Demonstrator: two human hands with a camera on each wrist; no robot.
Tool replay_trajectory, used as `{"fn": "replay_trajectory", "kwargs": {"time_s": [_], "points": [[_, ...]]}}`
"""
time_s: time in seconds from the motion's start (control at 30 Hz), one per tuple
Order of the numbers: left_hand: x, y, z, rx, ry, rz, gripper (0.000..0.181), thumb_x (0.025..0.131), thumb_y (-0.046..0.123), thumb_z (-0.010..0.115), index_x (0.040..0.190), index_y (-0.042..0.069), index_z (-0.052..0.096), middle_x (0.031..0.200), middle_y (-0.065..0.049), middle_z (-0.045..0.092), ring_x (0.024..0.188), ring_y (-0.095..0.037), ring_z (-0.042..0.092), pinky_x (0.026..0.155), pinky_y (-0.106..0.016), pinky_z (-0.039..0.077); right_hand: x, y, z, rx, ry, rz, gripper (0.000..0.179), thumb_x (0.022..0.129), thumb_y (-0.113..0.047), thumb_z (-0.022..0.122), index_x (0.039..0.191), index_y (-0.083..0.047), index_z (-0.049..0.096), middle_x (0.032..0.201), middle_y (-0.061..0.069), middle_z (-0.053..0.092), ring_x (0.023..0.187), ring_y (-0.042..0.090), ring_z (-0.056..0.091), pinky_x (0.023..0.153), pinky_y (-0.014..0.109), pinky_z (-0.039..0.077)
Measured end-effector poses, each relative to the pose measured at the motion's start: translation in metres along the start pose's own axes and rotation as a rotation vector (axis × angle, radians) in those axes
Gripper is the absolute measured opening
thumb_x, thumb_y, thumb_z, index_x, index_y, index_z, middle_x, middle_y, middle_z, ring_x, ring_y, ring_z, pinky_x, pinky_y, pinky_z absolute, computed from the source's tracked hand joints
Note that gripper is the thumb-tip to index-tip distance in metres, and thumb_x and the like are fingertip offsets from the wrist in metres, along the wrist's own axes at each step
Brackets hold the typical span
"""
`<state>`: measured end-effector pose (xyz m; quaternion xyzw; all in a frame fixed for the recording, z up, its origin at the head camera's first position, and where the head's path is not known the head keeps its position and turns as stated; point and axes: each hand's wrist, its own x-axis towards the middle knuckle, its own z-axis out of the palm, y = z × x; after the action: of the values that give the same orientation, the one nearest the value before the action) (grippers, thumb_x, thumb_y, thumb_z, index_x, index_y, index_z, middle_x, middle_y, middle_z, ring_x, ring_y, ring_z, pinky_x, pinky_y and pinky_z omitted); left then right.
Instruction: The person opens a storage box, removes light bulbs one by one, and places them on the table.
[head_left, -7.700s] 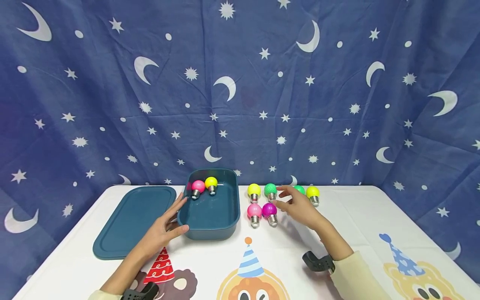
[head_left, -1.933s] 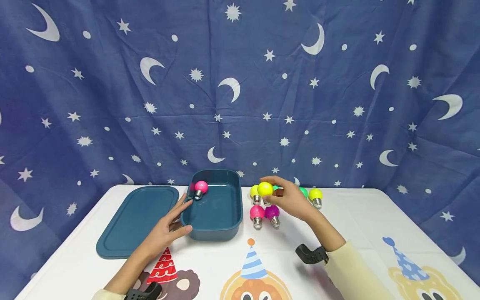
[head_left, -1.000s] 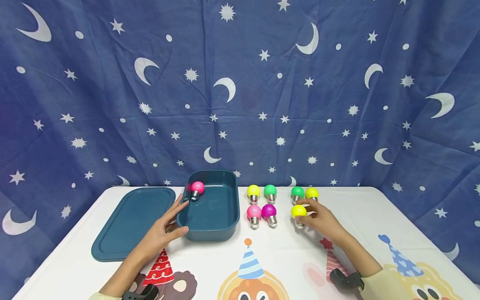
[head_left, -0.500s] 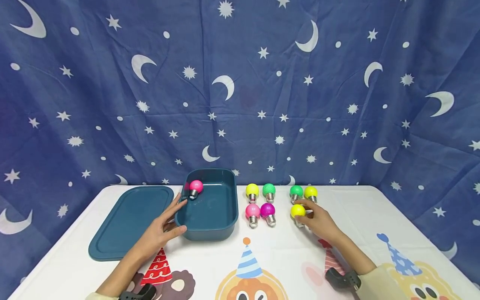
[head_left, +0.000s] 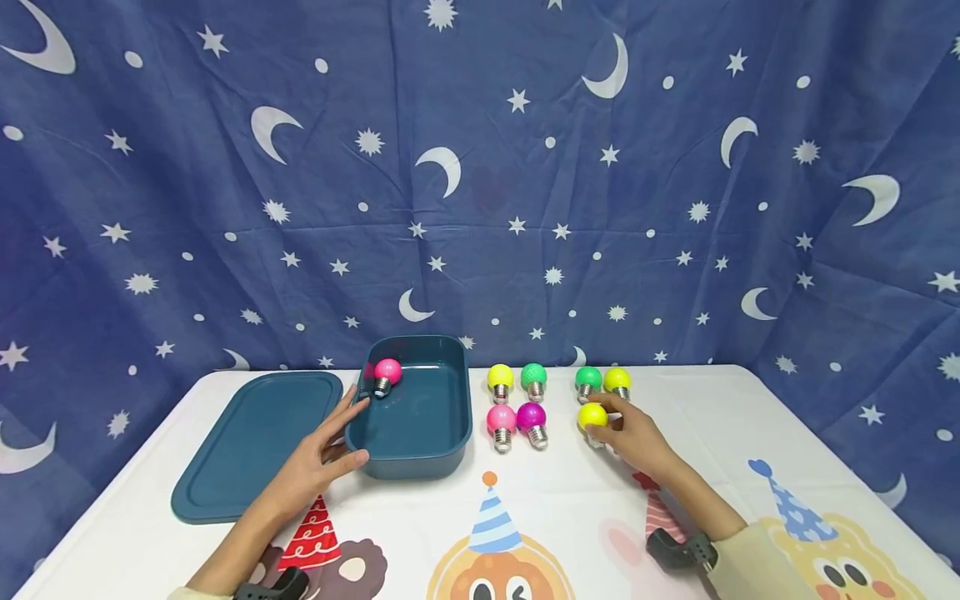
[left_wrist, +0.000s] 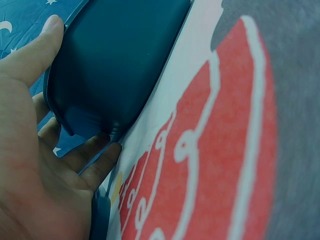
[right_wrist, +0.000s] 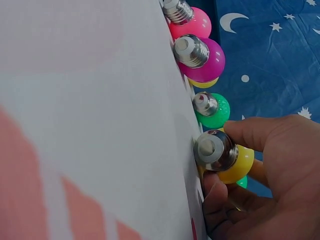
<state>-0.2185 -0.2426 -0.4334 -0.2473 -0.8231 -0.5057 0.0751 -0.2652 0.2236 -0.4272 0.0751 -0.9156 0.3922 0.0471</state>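
Note:
My right hand (head_left: 637, 435) pinches a yellow light bulb (head_left: 592, 417) low at the table, just in front of a green bulb (head_left: 588, 379) and another yellow bulb (head_left: 618, 380). In the right wrist view the thumb and fingers flank its metal base (right_wrist: 215, 150). With spread fingers my left hand (head_left: 311, 467) touches the left side of a dark blue box (head_left: 416, 468); the thumb lies at its near corner. Inside that box rests one pink bulb (head_left: 387, 372). Between box and right hand sit a yellow bulb (head_left: 500, 377), a green bulb (head_left: 534, 377), a pink bulb (head_left: 501, 420) and a purple bulb (head_left: 532, 417).
A flat dark blue lid (head_left: 255, 450) lies left of the box. White cloth with cartoon animals (head_left: 498, 575) covers the table (head_left: 570, 500). Behind it hangs a blue curtain (head_left: 480, 208) with moons and stars.
The yellow bulb that lay in the box was carried right, over the left bulb group, and set down before the right pair. Over the last second both hands stay nearly still; the view shifts slightly.

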Motion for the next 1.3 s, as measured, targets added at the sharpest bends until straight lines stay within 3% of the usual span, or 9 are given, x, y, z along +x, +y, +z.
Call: {"fn": "replay_trajectory", "kwargs": {"time_s": [0.1, 0.43, 0.93, 1.3], "points": [[0.0, 0.0, 0.0, 0.003, 0.001, -0.001, 0.065, 0.091, 0.01, 0.063, 0.149, 0.008, 0.033, 0.159, -0.011, 0.007, 0.133, -0.048, 0.03, 0.099, -0.057, 0.034, 0.0, 0.0, -0.001, -0.011, -0.001, -0.006, 0.052, 0.087, -0.018, 0.07, 0.134, -0.007, 0.052, 0.119, 0.017, 0.058, 0.086, 0.024, 0.056, 0.061, 0.03, 0.05], [0.001, 0.002, 0.001, -0.005, -0.002, -0.005, 0.065, 0.092, 0.013, 0.063, 0.15, 0.019, 0.034, 0.159, -0.011, 0.007, 0.134, -0.048, 0.028, 0.1, -0.057, 0.034, -0.003, -0.002, -0.004, -0.013, -0.012, 0.005, 0.055, 0.088, -0.023, 0.069, 0.137, -0.006, 0.049, 0.121, 0.02, 0.057, 0.09, 0.027, 0.057, 0.062, 0.029, 0.051], [0.001, 0.0, 0.001, -0.003, 0.001, 0.005, 0.066, 0.091, 0.012, 0.064, 0.149, 0.007, 0.033, 0.159, -0.011, 0.008, 0.133, -0.049, 0.03, 0.099, -0.058, 0.034, -0.005, -0.006, -0.01, 0.013, -0.044, 0.052, 0.059, 0.089, -0.027, 0.068, 0.14, -0.008, 0.045, 0.126, 0.021, 0.053, 0.096, 0.028, 0.059, 0.062, 0.03, 0.053], [-0.001, 0.0, -0.001, -0.001, 0.003, -0.004, 0.065, 0.092, 0.013, 0.064, 0.149, 0.009, 0.033, 0.159, -0.01, 0.007, 0.133, -0.048, 0.029, 0.1, -0.056, 0.034, -0.002, -0.004, -0.009, 0.021, -0.046, 0.049, 0.059, 0.089, -0.025, 0.069, 0.14, -0.008, 0.046, 0.126, 0.021, 0.052, 0.091, 0.026, 0.058, 0.061, 0.029, 0.053]]}}
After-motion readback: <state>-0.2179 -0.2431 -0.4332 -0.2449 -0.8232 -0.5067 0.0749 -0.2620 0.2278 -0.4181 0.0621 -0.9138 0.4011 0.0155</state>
